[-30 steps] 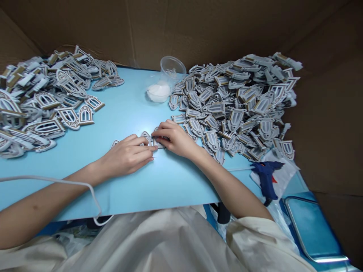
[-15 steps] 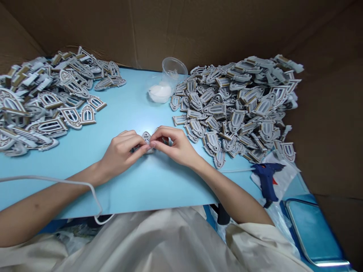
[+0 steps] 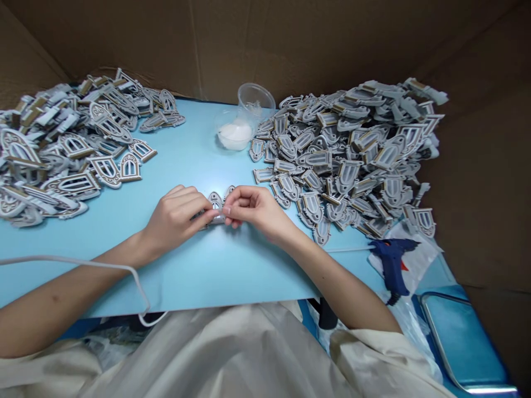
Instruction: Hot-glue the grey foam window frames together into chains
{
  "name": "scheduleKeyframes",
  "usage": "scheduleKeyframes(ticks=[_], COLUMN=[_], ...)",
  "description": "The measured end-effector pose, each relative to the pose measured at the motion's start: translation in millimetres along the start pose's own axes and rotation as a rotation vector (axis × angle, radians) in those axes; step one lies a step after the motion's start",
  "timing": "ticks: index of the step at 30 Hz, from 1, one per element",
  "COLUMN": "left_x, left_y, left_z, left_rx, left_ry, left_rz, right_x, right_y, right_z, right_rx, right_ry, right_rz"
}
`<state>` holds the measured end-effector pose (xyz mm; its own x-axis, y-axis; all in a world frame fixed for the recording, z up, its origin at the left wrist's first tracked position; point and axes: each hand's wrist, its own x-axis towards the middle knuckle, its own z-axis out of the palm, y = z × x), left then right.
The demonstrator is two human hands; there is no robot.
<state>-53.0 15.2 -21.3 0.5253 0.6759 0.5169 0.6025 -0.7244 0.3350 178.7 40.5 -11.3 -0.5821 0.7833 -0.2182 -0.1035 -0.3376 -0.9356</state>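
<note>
My left hand (image 3: 176, 215) and my right hand (image 3: 253, 209) meet at the middle of the light blue table (image 3: 199, 271). Both pinch a small grey and white window-shaped piece (image 3: 215, 202) between their fingertips, held just above the tabletop. Part of the piece is hidden behind my fingers. A second arched tip shows beside it by my right fingers. Both hands are closed around the piece.
A big heap of window-shaped pieces (image 3: 348, 149) lies on the right, another heap (image 3: 62, 143) on the left. A clear plastic cup with white stuff (image 3: 240, 124) stands at the back. A blue glue gun (image 3: 392, 262) lies at the right edge; a white cable (image 3: 103, 268) crosses my left forearm. Cardboard walls surround the table.
Both hands lifted the piece off the tabletop, went from pressing flat to pinching it between the fingertips, and shifted slightly left.
</note>
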Motion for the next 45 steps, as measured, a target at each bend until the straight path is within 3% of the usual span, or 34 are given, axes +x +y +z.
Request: scheduleKeyframes(ticks=[4,10,13,19,26,34,39,42,45], left_x=[-1,-16,-18,-17,-21,-22,-20,-16,-14], left_y=[-7,-18,-20,-14,-13,-12,-6,0,3], left_z=[-10,-25,-26,-26,-24,-21,-20,-22,-20], left_rx=[0.142,-0.01,-0.072,-0.091,-0.041,-0.055,-0.095,-0.22,-0.332], left_ry=[-0.008,-0.072,-0.137,-0.217,-0.339,-0.32,-0.144,0.093,0.315], left_rz=[0.024,0.01,0.1,0.33,0.233,0.202,0.132,-0.111,-0.406], right_x=[-2,3,8,14,19,21,19,15,10], right_y=[1,5,8,18,22,30,29,24,15], right_z=[-5,-5,-1,4,2,-2,1,3,11], right_rx=[-0.041,-0.497,-0.666,-0.766,-0.861,-1.139,-1.256,-1.132,-0.832], right_ry=[-0.095,0.154,0.192,0.111,0.069,0.057,0.106,0.18,0.159], right_rz=[0.085,-0.262,-0.348,-0.351,-0.379,-0.451,-0.491,-0.517,-0.54])
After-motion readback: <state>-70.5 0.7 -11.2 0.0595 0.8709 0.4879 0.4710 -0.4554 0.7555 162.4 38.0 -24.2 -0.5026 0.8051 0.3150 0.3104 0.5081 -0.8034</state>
